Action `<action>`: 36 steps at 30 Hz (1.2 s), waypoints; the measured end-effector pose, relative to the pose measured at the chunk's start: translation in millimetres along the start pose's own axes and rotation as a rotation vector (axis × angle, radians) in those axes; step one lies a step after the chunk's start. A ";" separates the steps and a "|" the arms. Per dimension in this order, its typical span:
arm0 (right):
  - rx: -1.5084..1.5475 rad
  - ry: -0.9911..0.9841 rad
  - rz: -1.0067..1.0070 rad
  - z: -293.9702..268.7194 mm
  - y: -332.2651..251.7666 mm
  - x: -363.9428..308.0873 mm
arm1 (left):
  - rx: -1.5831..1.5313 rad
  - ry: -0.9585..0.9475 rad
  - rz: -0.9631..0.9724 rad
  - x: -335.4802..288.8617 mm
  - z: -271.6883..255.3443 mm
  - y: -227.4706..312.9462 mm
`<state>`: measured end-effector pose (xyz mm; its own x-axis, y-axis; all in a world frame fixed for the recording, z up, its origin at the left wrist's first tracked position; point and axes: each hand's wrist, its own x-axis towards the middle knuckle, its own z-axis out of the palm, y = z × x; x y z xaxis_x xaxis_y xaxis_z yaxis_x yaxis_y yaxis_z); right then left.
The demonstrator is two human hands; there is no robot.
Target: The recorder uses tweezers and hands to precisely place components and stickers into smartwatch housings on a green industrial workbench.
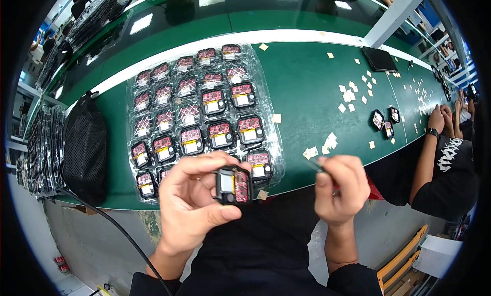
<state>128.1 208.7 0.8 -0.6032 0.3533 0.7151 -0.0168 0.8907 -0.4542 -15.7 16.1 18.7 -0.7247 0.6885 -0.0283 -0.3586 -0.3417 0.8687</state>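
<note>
My left hand (189, 201) grips a small black-cased electronic device (234, 186) by its edges, between thumb and fingers. The open side of the device shows a red circuit board, a silvery-white block and a strip of yellow tape. In my right hand (341, 188), thumb and fingers are pinched on a thin grey tool, apparently tweezers (315, 165), its tip toward the left and apart from the device. Beneath and beyond my left hand lies a clear plastic tray (273, 158) with rows of similar devices (250, 129). My left hand hides part of its near row.
Small cream-coloured squares (331, 140) are scattered over the green table (302, 91). Three more devices (378, 119) and a black flat panel (379, 59) lie to the right. A black mesh bag (84, 147) stands beside stacked trays (43, 147) at left. A co-worker (450, 168) sits at right.
</note>
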 end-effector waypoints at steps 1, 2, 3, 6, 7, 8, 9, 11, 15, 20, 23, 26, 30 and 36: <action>-0.026 0.033 0.058 -3.9 4.9 -0.2 | 0.064 0.012 0.051 5.7 -4.4 5.3; -0.051 0.066 0.116 -7.4 10.1 -0.9 | 0.023 -0.128 0.159 12.2 -17.2 6.6; -0.062 0.057 0.126 -8.9 15.3 -0.5 | 0.099 -0.105 0.203 16.8 -22.6 11.9; -0.088 0.034 0.171 -10.0 24.2 -1.4 | 0.426 0.022 0.327 36.5 -26.8 21.0; -0.091 0.022 0.210 -10.0 25.7 -1.6 | 0.510 0.108 0.324 42.4 -18.8 23.0; -0.094 0.009 0.249 -9.8 27.3 -2.0 | 0.593 0.194 0.321 47.7 -10.9 24.8; -0.093 0.013 0.234 -9.2 30.2 -2.7 | 0.593 0.193 0.323 54.1 -13.3 25.4; -0.096 0.001 0.234 -8.9 33.1 -6.0 | 1.290 0.227 0.531 64.8 -22.1 25.7; -0.126 -0.037 0.274 -10.6 35.1 -10.4 | 1.476 0.232 0.451 73.4 -23.9 24.9; -0.354 0.071 0.317 -30.9 59.1 -6.8 | 1.509 0.140 0.407 66.5 -26.4 21.2; -0.458 0.093 0.376 -42.0 79.3 -5.6 | 1.671 0.192 0.380 62.3 -21.1 18.5; -0.540 0.105 0.485 -43.6 95.4 -7.2 | 1.734 0.160 0.392 62.4 -20.3 18.2; -0.767 -0.016 0.600 -41.9 95.6 -3.2 | 1.737 0.123 0.336 59.8 -18.4 21.1; -0.702 0.009 0.684 -35.8 83.2 0.7 | 1.675 0.059 0.285 53.8 -27.2 28.4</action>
<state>154.8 293.3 -17.5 -0.3001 0.8560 0.4210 0.8138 0.4600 -0.3552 -80.9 26.0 28.4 -0.6844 0.6933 0.2258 0.7173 0.5846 0.3791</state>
